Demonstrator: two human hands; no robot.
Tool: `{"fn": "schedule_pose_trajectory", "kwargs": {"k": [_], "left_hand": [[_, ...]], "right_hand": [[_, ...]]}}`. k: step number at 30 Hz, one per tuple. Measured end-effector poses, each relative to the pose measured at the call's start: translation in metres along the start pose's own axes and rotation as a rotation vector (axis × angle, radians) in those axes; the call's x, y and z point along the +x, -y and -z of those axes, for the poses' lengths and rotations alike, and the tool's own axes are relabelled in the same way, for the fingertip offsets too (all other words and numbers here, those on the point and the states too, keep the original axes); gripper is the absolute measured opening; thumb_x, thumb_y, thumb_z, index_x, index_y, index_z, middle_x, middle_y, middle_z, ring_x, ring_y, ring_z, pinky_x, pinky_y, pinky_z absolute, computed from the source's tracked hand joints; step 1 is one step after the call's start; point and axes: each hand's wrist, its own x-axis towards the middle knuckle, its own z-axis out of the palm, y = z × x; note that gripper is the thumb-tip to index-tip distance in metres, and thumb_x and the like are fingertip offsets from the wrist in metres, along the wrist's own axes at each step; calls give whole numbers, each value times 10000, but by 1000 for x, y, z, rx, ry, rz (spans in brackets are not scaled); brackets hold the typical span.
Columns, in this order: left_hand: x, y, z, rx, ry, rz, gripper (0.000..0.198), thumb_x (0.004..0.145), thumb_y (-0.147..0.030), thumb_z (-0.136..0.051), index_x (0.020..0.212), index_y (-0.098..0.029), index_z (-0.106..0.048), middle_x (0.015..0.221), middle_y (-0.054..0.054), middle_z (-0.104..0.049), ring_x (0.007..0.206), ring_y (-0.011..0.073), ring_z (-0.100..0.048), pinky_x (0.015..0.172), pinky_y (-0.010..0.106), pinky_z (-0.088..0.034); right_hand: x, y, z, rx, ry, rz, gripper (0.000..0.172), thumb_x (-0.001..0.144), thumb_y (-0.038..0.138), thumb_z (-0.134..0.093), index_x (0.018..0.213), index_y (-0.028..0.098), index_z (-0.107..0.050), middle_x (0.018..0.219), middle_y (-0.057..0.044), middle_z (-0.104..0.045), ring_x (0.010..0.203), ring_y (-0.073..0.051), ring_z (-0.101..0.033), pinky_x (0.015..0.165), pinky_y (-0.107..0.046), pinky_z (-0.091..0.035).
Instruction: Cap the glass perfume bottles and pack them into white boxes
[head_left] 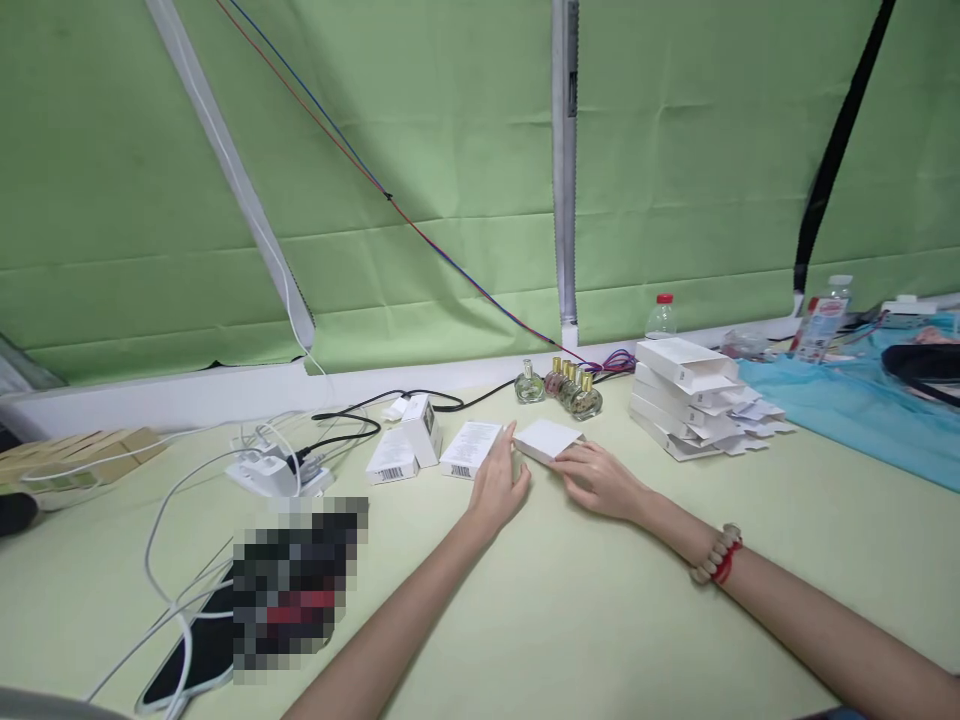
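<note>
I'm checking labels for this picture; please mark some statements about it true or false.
1. The right hand touches a white box. True.
2. The box stack stands left of the glass bottles. False: the box stack is right of the glass bottles.
3. A red-capped bottle stands behind the box stack. True.
4. Beads circle the left wrist. False: the beaded bracelet is on the right.
5. Blue cloth lies left of both hands. False: the blue cloth lies right.

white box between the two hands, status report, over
Right hand at near right corner of white box, grip unclear. Left hand open, at right edge of barcoded box. White box broad face up. Glass bottles behind.
</note>
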Motion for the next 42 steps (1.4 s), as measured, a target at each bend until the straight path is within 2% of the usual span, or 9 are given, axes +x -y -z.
{"fn": "schedule_pose_trajectory", "kwargs": {"k": [3,7,13,18,22,28,34,38,42], "left_hand": [[0,1,-2,64,34,-38,558,813,-181,-416,1359,-199,-302,1398,138,-349,1209,249,-448,965,402,-402],[1,3,-4,100,120,-118,373,825,-178,-402,1183,-207,-506,1314,104,-459,1121,229,-516,956,396,-407],[2,-2,2,8,164,-130,199,798,-154,-378,920,-182,-533,1033,65,-580,890,175,-563,824,328,-443],[2,-6,5,-20,148,-64,236,845,-171,-332,1032,-189,-476,1049,58,-568,928,181,-552,858,344,-431],[2,0,0,2,138,-37,380,792,-25,-295,1098,-176,-461,1136,94,-553,988,208,-557,872,388,-435],[2,6,-6,3,115,-104,416,795,-91,-389,1200,-179,-421,1290,117,-458,1140,230,-492,957,413,-410],[2,3,-5,-8,70,-100,526,752,-246,-557,1249,-201,-392,1307,108,-443,1236,250,-408,1029,416,-352],[2,0,0,-49,69,-98,365,828,-282,-492,1186,-225,-450,1197,83,-510,1109,216,-501,937,364,-415],[2,-1,3,-77,86,-59,306,892,-324,-392,1169,-224,-473,1080,64,-583,1017,205,-538,871,342,-428]], "right_hand": [[-1,7,2,70,-39,27,392,788,172,-443,1161,196,-563,878,-65,-681,800,-188,-610,747,-337,-461],[0,11,3,65,-158,-32,287,817,165,-411,1033,196,-597,705,-35,-650,624,-160,-565,631,-300,-435],[2,8,3,47,-137,-154,216,823,181,-432,949,195,-606,845,-69,-633,789,-188,-568,734,-338,-428],[-2,2,-2,96,-10,-264,333,817,315,-507,1131,217,-555,1138,-101,-545,1045,-232,-528,893,-405,-414],[-7,1,-6,133,137,-321,532,813,420,-520,1306,241,-431,1304,-127,-423,1163,-250,-480,950,-435,-400],[-6,0,-6,206,59,-324,483,776,196,-490,1256,247,-489,1294,-94,-471,1052,-211,-561,878,-389,-465],[2,1,-2,564,-257,-635,298,758,256,-473,1007,207,-629,1087,-72,-633,899,-212,-613,629,-308,-509],[5,-1,3,1023,-291,-813,358,716,334,-506,1030,193,-605,1077,-80,-639,868,-224,-642,644,-324,-525],[5,-7,3,1305,-346,-924,392,768,436,-398,1027,196,-569,1183,-93,-586,751,-213,-673,492,-282,-498]]}}
